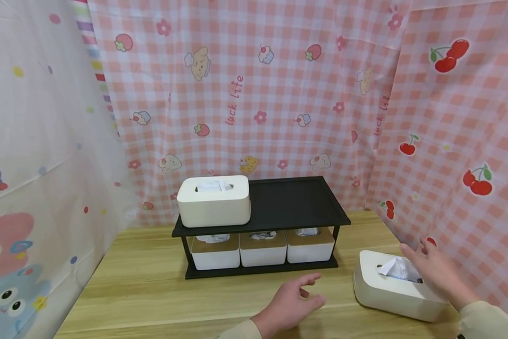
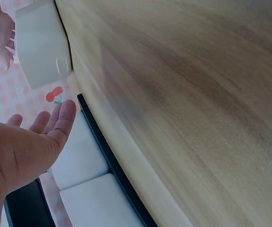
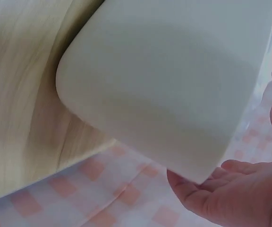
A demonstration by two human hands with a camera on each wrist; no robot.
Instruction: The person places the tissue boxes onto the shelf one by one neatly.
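Observation:
A cream tissue box (image 1: 389, 294) with a tissue showing in its slot sits on the table at the right. My right hand (image 1: 442, 273) is over its far right side, fingers and thumb spread apart. In the right wrist view, the fingers (image 3: 197, 196) reach past the edge of the box (image 3: 164, 90), and part of them is hidden behind it. Above the table in front of the rack (image 1: 296, 202), my left hand (image 1: 289, 301) holds nothing, its fingers loosely bent. A second cream tissue box (image 1: 215, 212) stands on the left of the black rack's top.
On the rack's lower level, three white boxes (image 1: 263, 256) with brown tops and tissues stand in a row. The wooden table (image 1: 143, 282) is bordered by a pink checked curtain (image 1: 279, 94) behind and at right, and a white patterned one (image 1: 46, 141) at left.

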